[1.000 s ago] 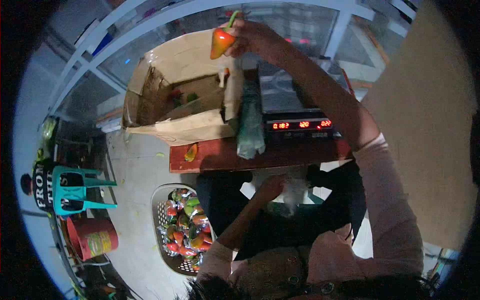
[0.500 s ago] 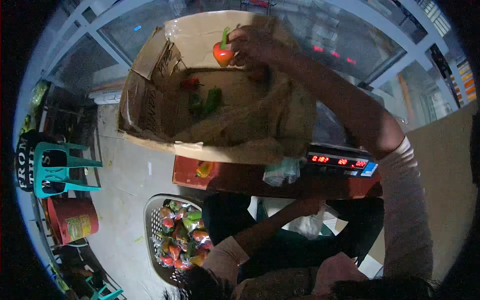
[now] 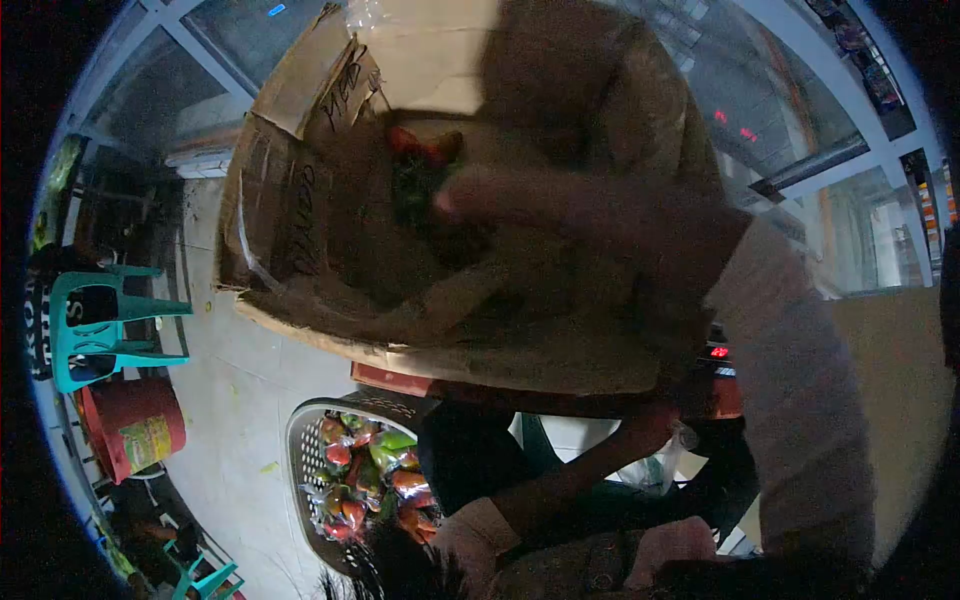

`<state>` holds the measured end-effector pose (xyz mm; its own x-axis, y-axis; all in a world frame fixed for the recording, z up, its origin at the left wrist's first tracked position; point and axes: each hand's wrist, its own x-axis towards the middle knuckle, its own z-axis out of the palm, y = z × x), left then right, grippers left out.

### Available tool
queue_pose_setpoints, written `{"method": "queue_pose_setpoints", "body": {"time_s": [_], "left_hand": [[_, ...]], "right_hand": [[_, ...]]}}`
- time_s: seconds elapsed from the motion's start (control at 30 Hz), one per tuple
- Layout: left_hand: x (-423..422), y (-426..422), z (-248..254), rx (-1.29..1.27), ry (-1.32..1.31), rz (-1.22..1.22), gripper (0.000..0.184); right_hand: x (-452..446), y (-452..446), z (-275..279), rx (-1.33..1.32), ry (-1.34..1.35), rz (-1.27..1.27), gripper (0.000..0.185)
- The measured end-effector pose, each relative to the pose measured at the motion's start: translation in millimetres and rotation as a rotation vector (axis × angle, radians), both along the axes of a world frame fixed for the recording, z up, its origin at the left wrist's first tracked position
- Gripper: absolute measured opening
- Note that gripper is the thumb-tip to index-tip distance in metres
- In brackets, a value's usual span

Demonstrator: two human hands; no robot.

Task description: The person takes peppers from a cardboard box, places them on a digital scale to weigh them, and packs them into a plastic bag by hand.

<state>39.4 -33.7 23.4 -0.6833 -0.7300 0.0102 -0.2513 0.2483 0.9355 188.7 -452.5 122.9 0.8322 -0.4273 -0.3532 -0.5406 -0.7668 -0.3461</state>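
My right hand [image 3: 475, 200] is down inside a large cardboard box [image 3: 300, 225], over dark green peppers [image 3: 412, 192]. Shadow and motion blur hide its fingers, so I cannot tell whether it grips one. Just behind the green peppers lie red-orange peppers [image 3: 428, 146]. Low over my lap, my left hand [image 3: 655, 428] is closed on a clear plastic bag [image 3: 655, 468]. What that bag contains is not visible.
A grey basket [image 3: 300, 470] of bagged peppers [image 3: 370, 480] stands on the floor at my left. Under the box sits a red board [image 3: 400, 380], with a lit scale display [image 3: 720, 352] at right. A teal stool [image 3: 110, 320] and red bucket [image 3: 135, 430] are farther left.
My right hand has dropped from the box's far edge, where it held a red pepper by the stem, down into the box. The box appears closer and covers more of the scale.
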Motion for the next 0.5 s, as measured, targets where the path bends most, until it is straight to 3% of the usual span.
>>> {"method": "queue_pose_setpoints", "body": {"time_s": [0.3,0.37,0.43,0.5], "left_hand": [[-13,4,-13,0.040,0.037,0.093,0.013],[-10,8,-14,0.347,0.258,0.060,0.013],[-7,10,-13,0.350,0.291,0.037,0.013],[-6,8,-10,0.050,0.140,0.031,0.014]], "right_hand": [[-20,2,-7,0.034,-0.097,-0.129,0.035],[-25,2,-6,0.046,-0.109,-0.154,0.034],[-26,4,-6,0.052,-0.130,-0.178,0.034],[-26,4,-7,0.050,-0.135,-0.193,0.033]]}}
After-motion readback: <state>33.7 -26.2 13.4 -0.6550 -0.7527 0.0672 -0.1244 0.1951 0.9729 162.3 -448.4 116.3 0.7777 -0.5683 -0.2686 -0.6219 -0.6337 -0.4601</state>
